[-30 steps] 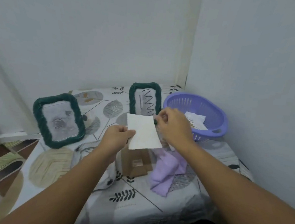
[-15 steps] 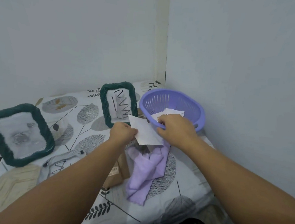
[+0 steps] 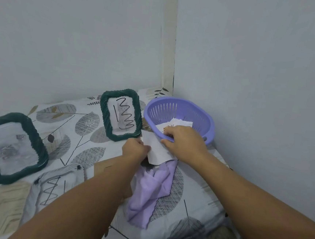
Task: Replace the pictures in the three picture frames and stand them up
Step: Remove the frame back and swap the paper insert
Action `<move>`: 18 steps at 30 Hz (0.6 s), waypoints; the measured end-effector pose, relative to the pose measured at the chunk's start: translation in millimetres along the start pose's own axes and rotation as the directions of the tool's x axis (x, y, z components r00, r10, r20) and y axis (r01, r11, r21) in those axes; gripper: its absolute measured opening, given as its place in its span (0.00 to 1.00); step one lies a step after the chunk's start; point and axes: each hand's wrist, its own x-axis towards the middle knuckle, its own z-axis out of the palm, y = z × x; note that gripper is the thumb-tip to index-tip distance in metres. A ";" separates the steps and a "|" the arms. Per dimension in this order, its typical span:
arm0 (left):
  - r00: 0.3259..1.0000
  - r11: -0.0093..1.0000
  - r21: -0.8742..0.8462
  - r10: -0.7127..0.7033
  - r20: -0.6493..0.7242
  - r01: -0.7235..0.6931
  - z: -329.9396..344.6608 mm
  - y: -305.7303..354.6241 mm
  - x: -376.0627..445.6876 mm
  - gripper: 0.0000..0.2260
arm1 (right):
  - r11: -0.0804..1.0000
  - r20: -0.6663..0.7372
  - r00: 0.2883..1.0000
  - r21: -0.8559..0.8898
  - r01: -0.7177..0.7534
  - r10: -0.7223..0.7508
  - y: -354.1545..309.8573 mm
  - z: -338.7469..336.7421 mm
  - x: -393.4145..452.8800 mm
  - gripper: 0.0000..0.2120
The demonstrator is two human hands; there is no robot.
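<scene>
Two dark green picture frames stand on the table: one (image 3: 10,147) at the left with a faint grey picture, one (image 3: 122,114) further back showing a black zigzag drawing. A third frame (image 3: 55,184), pale and lying flat, shows a zigzag drawing beside my left forearm. My left hand (image 3: 134,149) pinches a white sheet of paper (image 3: 156,150) by its left edge. My right hand (image 3: 183,142) reaches over the near rim of the purple basket (image 3: 180,110), fingers curled on the paper slips (image 3: 179,122) inside; whether it grips one is hidden.
A lilac cloth (image 3: 150,191) lies crumpled under my hands. A brown cardboard backing (image 3: 102,169) pokes out beneath my left forearm. The walls meet in a corner right behind the basket. The table's near edge runs along the bottom right.
Both hands moved right and back toward the basket with the white sheet. My right hand let go of the sheet's edge and now sits over the basket's slips. The view turned right.
</scene>
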 end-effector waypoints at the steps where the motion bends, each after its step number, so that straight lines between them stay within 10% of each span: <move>1: 1.000 1.000 0.019 0.017 -0.016 -0.017 0.4 -0.4 -0.1 0.16 | 1.000 0.001 1.000 -0.009 0.005 -0.005 -0.4 2.1 -1.4 0.12; 18: 0.993 0.956 0.271 0.116 0.003 -0.112 -3.2 1.5 -2.9 0.14 | 1.000 0.006 1.000 -0.009 -0.002 0.002 -6.8 4.1 -2.2 0.12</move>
